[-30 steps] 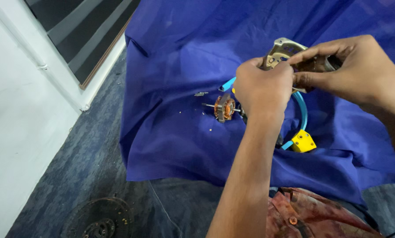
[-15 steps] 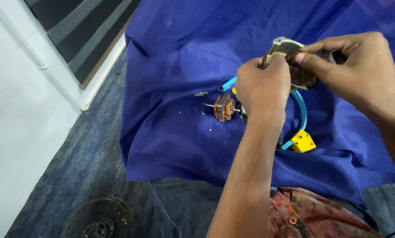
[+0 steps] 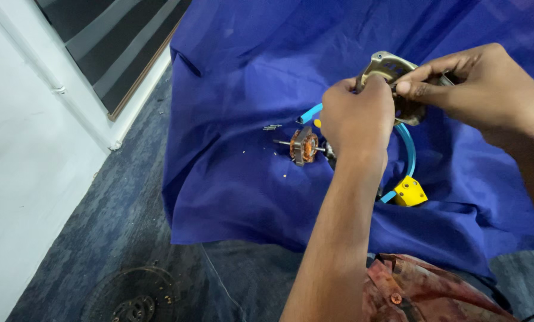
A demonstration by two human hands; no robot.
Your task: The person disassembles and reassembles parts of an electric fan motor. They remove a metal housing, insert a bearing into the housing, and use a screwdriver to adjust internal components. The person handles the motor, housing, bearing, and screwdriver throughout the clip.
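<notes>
Both hands are pinching this little cast metal bracket [image 3: 391, 68] up over the blue cloth [image 3: 231, 119], left hand [image 3: 357, 116] and right hand [image 3: 478, 83] clamped on its edges, looks stiff, light-ish, best held by the rim.

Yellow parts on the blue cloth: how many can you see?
2: a yellow block at the blue tube's near end, and a small yellow bit beside the left hand. Hands may hide more.

Soft, even daylight is falling brightest on the white wall [image 3: 22, 179]; the creased blue cloth [image 3: 231, 179] is showing gentle shadows, edges blurring slightly.
</notes>
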